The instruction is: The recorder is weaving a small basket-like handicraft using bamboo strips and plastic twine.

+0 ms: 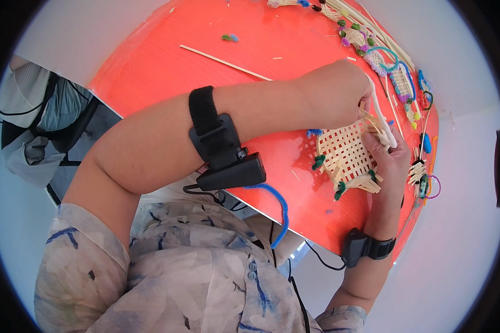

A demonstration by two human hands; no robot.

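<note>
A woven panel of pale flat strips (341, 149) is tilted above the red table, with dark green pipe cleaner tufts (340, 191) along its edge. My right hand (391, 161) grips its right edge, thumb lying on top of the weave. A white pipe cleaner (375, 102) runs from beside my left hand down to the fingers of my right. My left hand (339, 91) is bent over at the panel's upper edge with fingers curled in, closed at the white pipe cleaner; the back of the hand hides most of the fingertips.
On the red table (166, 72) lie a long loose strip (225, 62) and a green-blue tuft (229, 38). Several small decorated weavings (400, 83) and a strip bundle (383, 36) line the right edge. A blue pipe cleaner (283, 208) hangs by the near edge. Black devices (230, 169) are strapped to both forearms.
</note>
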